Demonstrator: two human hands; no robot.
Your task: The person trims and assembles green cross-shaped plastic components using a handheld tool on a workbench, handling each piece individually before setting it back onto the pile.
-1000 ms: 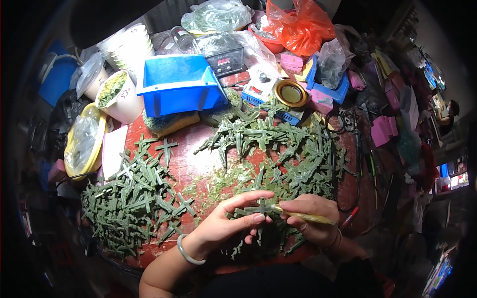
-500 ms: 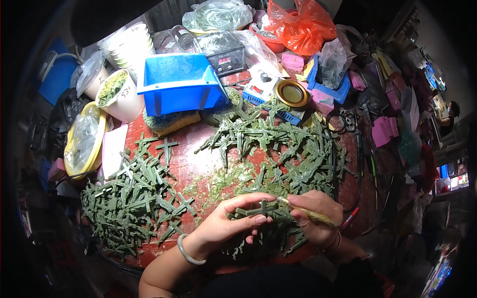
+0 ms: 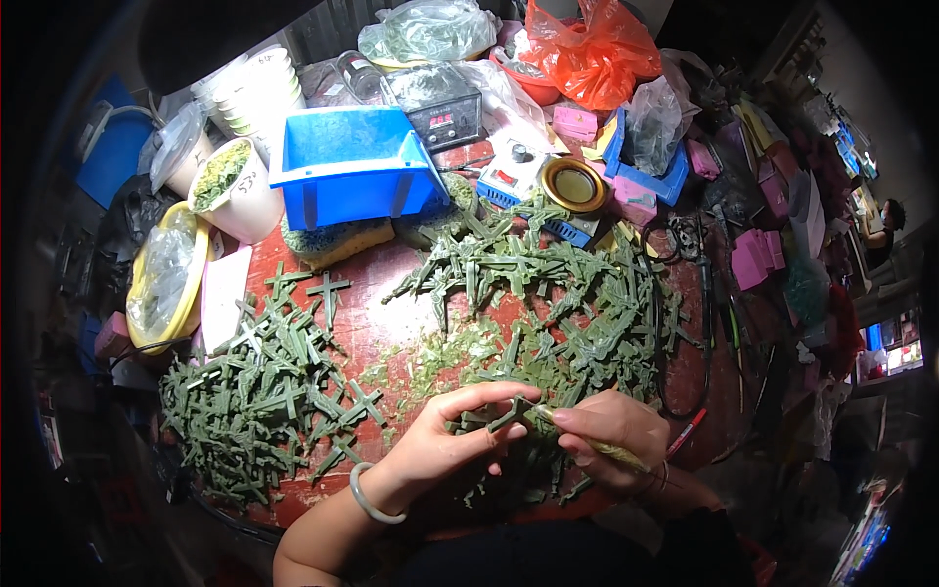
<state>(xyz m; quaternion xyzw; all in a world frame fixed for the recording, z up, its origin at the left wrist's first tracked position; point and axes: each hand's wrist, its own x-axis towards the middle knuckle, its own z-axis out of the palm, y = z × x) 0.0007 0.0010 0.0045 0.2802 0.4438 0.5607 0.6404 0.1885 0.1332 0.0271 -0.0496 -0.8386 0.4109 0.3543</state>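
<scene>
Cross (image 3: pixel 505 419), green, sits pinched in the left hand (image 3: pixel 455 435); just beside it, the right hand (image 3: pixel 618 430) grips a tool (image 3: pixel 618 453) whose tip points at the cross, contact unclear. Bracing the cross firmly and using short, light strokes should suit the step. Count: one held cross, one tool, one blue bin (image 3: pixel 342 161) well beyond the left hand, and two heaps: left heap (image 3: pixel 249 416) beside the left hand, far heap (image 3: pixel 597 328) beyond the right, their pieces too tangled to number.

Upper left: stacked white cups (image 3: pixel 266 86). Left: yellow basin (image 3: pixel 200 258). Top, right of centre: red plastic bag (image 3: pixel 595 57). Right: pink blocks (image 3: pixel 751 258).
</scene>
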